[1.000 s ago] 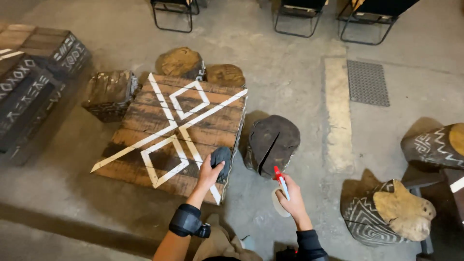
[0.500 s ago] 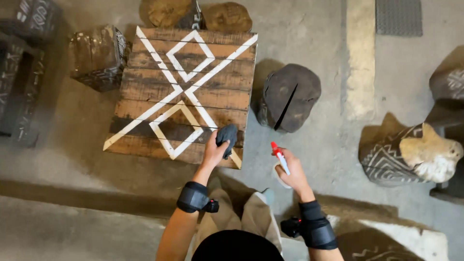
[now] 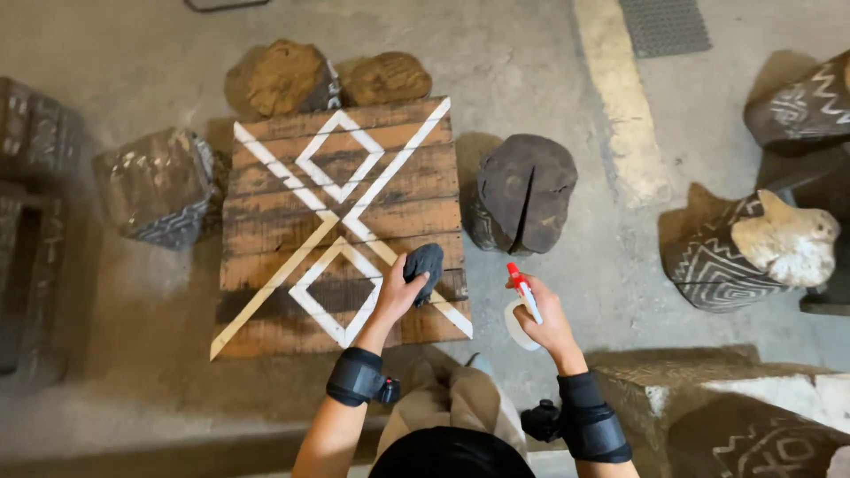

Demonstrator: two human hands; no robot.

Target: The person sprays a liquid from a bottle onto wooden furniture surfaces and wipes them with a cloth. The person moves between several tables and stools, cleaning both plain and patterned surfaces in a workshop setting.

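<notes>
Head view: your left hand (image 3: pixel 396 292) presses a dark cloth (image 3: pixel 425 265) near the wooden tabletop's (image 3: pixel 266 257) near right corner; your right hand (image 3: pixel 551 320) grips a spray bottle (image 3: pixel 521 305).

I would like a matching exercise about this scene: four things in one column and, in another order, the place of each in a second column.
Things:
1. dark cloth
2. spray bottle
3. split dark stump
4. two brown stumps

Places:
A. beyond the far edge of the wooden table
B. on the floor right of the table
C. in the right hand
D. under the left hand, on the tabletop

Pairs: 1-D, 2-C, 3-B, 4-A
</notes>
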